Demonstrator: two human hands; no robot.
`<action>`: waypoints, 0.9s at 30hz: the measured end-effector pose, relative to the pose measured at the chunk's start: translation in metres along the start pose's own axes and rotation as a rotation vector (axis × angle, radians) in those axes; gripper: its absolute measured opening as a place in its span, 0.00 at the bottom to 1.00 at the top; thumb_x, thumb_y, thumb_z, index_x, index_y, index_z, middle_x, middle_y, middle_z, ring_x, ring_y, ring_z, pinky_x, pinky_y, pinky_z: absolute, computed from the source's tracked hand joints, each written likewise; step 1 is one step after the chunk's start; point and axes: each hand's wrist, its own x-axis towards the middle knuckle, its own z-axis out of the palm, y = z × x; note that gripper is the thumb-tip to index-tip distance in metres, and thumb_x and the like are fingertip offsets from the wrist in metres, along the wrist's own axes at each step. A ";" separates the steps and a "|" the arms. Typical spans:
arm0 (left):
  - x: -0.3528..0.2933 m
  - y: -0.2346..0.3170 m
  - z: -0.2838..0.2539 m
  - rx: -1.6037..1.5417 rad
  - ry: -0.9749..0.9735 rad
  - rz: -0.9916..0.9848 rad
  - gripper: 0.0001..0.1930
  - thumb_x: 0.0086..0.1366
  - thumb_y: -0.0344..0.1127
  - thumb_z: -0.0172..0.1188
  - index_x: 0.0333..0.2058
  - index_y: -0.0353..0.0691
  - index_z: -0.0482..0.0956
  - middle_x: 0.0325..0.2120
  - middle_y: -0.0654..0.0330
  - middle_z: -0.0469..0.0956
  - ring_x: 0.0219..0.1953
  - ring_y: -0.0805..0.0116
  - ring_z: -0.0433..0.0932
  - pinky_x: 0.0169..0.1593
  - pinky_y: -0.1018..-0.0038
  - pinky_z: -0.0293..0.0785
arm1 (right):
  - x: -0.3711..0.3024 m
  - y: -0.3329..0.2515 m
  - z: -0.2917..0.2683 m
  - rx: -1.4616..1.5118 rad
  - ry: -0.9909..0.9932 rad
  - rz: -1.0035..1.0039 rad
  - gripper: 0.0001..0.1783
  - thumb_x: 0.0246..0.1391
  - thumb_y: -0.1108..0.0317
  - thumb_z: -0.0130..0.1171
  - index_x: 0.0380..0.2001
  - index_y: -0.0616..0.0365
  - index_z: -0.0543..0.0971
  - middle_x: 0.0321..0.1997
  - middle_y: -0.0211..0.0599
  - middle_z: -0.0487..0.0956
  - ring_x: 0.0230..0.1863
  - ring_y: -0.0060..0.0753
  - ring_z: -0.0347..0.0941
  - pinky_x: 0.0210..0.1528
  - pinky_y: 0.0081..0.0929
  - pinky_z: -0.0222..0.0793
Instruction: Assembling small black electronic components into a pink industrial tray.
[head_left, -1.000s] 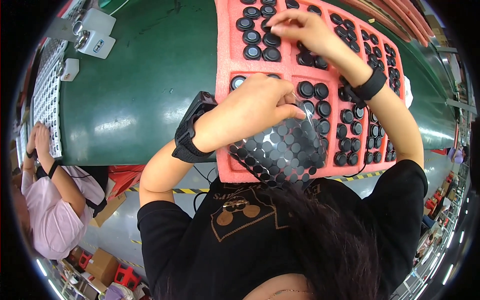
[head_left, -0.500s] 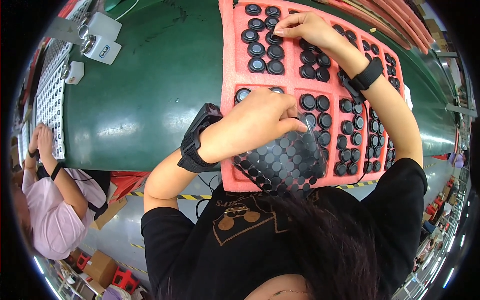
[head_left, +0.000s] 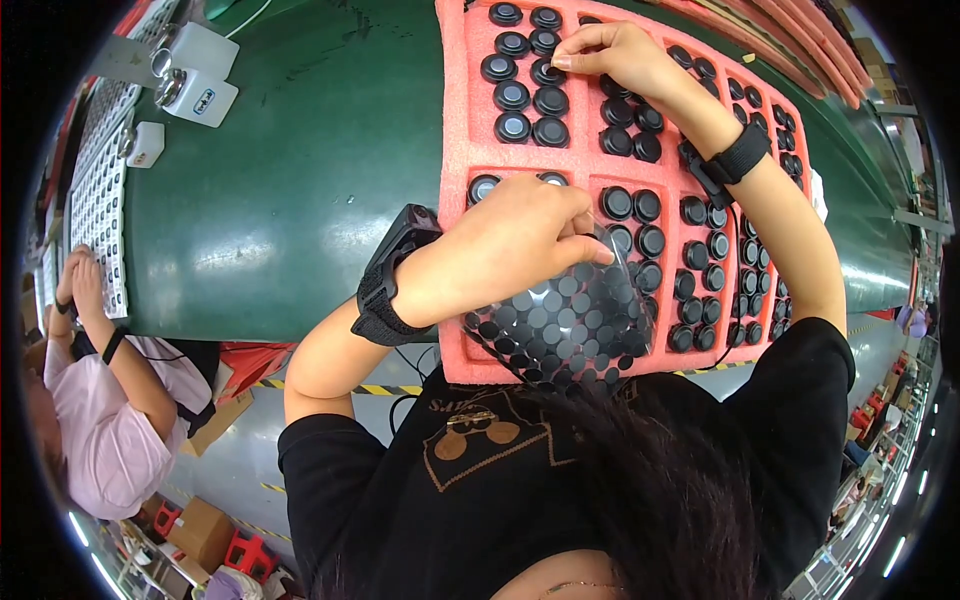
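Note:
My left hand [head_left: 525, 235] is closed on the top of a clear plastic bag [head_left: 580, 320] filled with many small black discs. The bag hangs over the near part of a pink foam tray [head_left: 455, 140]. In the tray's compartments stand rows of round black parts [head_left: 551, 102], some with a pale grey disc on top. My right hand [head_left: 610, 60] reaches over the far part of the tray. Its thumb and finger are pinched together right at a round black part [head_left: 545, 72] in the upper left compartment. Whatever lies between the fingertips is too small to make out.
The tray lies on a green work surface [head_left: 290, 200]. White square containers [head_left: 205, 100] stand at the far left beside a white tray of small parts [head_left: 100, 200]. A co-worker's hands [head_left: 85, 285] are at that tray. Pink foam sheets [head_left: 770, 40] lie at the far right.
Both hands keep their hold and have hardly moved. My right fingertips stay at the same round part, and the bag stays in my left hand.

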 end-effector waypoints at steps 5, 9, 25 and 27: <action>0.001 0.002 -0.001 -0.006 -0.017 -0.028 0.12 0.50 0.35 0.62 0.21 0.30 0.73 0.16 0.50 0.75 0.22 0.54 0.76 0.27 0.68 0.70 | 0.001 0.006 0.001 0.039 0.015 -0.008 0.09 0.48 0.70 0.60 0.32 0.62 0.79 0.34 0.30 0.79 0.37 0.18 0.72 0.43 0.16 0.66; 0.001 0.003 -0.002 -0.014 -0.029 -0.058 0.13 0.50 0.36 0.62 0.22 0.29 0.74 0.17 0.50 0.75 0.22 0.54 0.76 0.28 0.67 0.70 | 0.001 0.005 0.005 -0.015 0.030 -0.050 0.08 0.48 0.71 0.60 0.32 0.62 0.79 0.33 0.30 0.79 0.36 0.18 0.72 0.42 0.16 0.66; 0.001 0.003 -0.010 -0.023 0.043 -0.040 0.11 0.51 0.34 0.62 0.23 0.30 0.74 0.20 0.51 0.77 0.22 0.61 0.77 0.27 0.72 0.71 | -0.007 -0.029 0.010 -0.003 0.103 -0.152 0.21 0.51 0.76 0.55 0.50 0.58 0.67 0.35 0.28 0.73 0.29 0.16 0.66 0.31 0.12 0.64; 0.000 0.006 -0.017 -0.046 0.062 -0.056 0.10 0.51 0.33 0.62 0.23 0.31 0.74 0.20 0.51 0.77 0.21 0.64 0.77 0.26 0.74 0.71 | -0.018 -0.049 0.000 0.269 0.103 -0.068 0.19 0.50 0.77 0.54 0.47 0.58 0.69 0.36 0.30 0.73 0.31 0.16 0.68 0.32 0.12 0.65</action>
